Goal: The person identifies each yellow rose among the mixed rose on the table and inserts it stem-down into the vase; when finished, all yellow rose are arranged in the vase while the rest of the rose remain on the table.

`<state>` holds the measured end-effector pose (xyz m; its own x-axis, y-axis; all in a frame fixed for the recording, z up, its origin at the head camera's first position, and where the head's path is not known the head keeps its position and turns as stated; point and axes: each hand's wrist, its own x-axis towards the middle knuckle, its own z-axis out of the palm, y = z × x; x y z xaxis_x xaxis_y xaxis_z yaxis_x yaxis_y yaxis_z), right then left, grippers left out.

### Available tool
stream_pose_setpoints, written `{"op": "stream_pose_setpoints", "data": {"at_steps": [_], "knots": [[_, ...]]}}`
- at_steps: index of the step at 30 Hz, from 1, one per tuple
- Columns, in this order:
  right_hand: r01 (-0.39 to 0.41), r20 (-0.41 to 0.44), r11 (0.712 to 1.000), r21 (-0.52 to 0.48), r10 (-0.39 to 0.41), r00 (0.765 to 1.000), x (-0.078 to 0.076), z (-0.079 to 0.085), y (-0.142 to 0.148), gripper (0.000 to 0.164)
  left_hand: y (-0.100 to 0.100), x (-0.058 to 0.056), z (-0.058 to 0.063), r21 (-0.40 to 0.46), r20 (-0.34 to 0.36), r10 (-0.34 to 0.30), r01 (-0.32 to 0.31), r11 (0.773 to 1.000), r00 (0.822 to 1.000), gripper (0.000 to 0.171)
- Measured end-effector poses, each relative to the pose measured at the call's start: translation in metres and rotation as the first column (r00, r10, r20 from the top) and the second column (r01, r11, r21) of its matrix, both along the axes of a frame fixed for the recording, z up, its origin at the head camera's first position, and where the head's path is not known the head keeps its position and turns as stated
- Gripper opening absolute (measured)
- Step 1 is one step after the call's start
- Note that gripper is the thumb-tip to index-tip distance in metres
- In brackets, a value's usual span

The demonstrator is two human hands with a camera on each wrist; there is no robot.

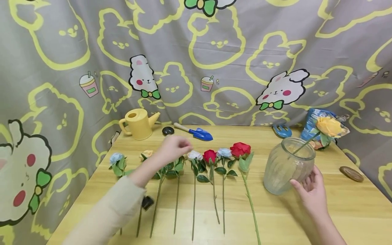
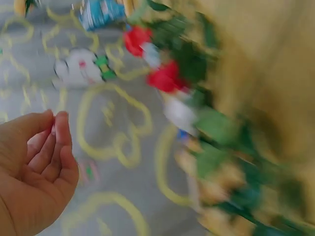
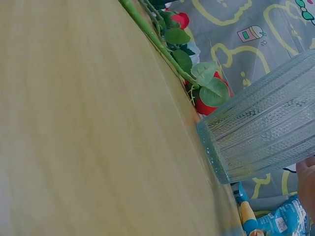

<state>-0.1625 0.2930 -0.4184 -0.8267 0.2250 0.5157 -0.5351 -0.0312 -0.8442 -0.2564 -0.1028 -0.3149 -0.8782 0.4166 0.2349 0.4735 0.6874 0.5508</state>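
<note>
My right hand [image 1: 312, 194] holds a ribbed clear glass vase [image 1: 275, 170] by its right side, thumb in front and fingers behind. A yellow rose [image 1: 329, 126] leans rightward out of its mouth. In the right wrist view the vase [image 3: 266, 123] has its base at the tabletop, and part of the hand [image 3: 307, 189] shows. My left hand [image 1: 176, 148] is over the row of flowers, near a white rose [image 1: 195, 155]. In the left wrist view its fingers [image 2: 61, 130] are loosely bent towards the thumb, with nothing between them.
Red roses [image 1: 240, 149], light blue ones [image 1: 116, 158] and a yellow one [image 1: 147, 154] lie in a row, stems towards me. Behind are a yellow watering can [image 1: 139, 124], black stone [image 1: 167, 130], blue trowel [image 1: 200, 133], blue rake [image 1: 281, 130] and blue packet [image 1: 312, 119]. A brown oval piece [image 1: 351, 173] lies right.
</note>
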Motion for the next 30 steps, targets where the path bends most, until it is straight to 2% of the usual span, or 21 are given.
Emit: {"op": "stream_pose_setpoints", "data": {"at_steps": [3, 6, 9, 11, 14, 17, 19, 24, 30], "knots": [[-0.011, -0.006, 1.0, 0.012, 0.011, 1.0, 0.001, -0.002, 0.001, 0.073, -0.045, 0.015, -0.023, 0.05, 0.119, 0.077, -0.084, 0.995, 0.99, 0.008], [0.0, 0.015, 1.0, 0.02, 0.0, 1.0, 0.001, -0.003, 0.001, 0.073, -0.083, 0.033, -0.043, 0.054, 0.189, 0.157, -0.169, 0.984, 0.969, 0.009], [0.012, 0.035, 1.0, 0.014, -0.013, 0.999, 0.002, -0.003, 0.0, 0.073, -0.109, 0.049, -0.059, 0.05, 0.267, 0.218, -0.239, 0.97, 0.939, 0.006], [0.019, 0.04, 1.0, 0.007, -0.019, 0.999, 0.002, -0.003, 0.0, 0.073, -0.12, 0.059, -0.066, 0.039, 0.301, 0.251, -0.274, 0.961, 0.92, 0.005], [0.024, 0.044, 1.0, -0.01, -0.024, 0.999, 0.001, -0.002, -0.001, 0.072, -0.128, 0.07, -0.071, -0.014, 0.314, 0.294, -0.306, 0.952, 0.902, 0.005], [0.022, 0.035, 0.999, -0.029, -0.021, 0.999, 0.001, 0.0, 0.0, 0.071, -0.127, 0.075, -0.074, -0.096, 0.261, 0.326, -0.312, 0.945, 0.909, 0.006], [0.017, 0.027, 0.999, -0.033, -0.016, 1.0, 0.001, 0.001, 0.001, 0.071, -0.125, 0.076, -0.076, -0.136, 0.24, 0.348, -0.324, 0.936, 0.906, 0.008], [-0.005, 0.014, 1.0, -0.023, 0.006, 1.0, 0.0, 0.0, 0.001, 0.072, -0.12, 0.077, -0.084, -0.176, 0.263, 0.401, -0.365, 0.914, 0.877, 0.018], [-0.009, 0.018, 1.0, -0.014, 0.009, 1.0, 0.001, -0.002, 0.001, 0.072, -0.124, 0.069, -0.095, -0.227, 0.227, 0.437, -0.389, 0.893, 0.871, 0.023]]}}
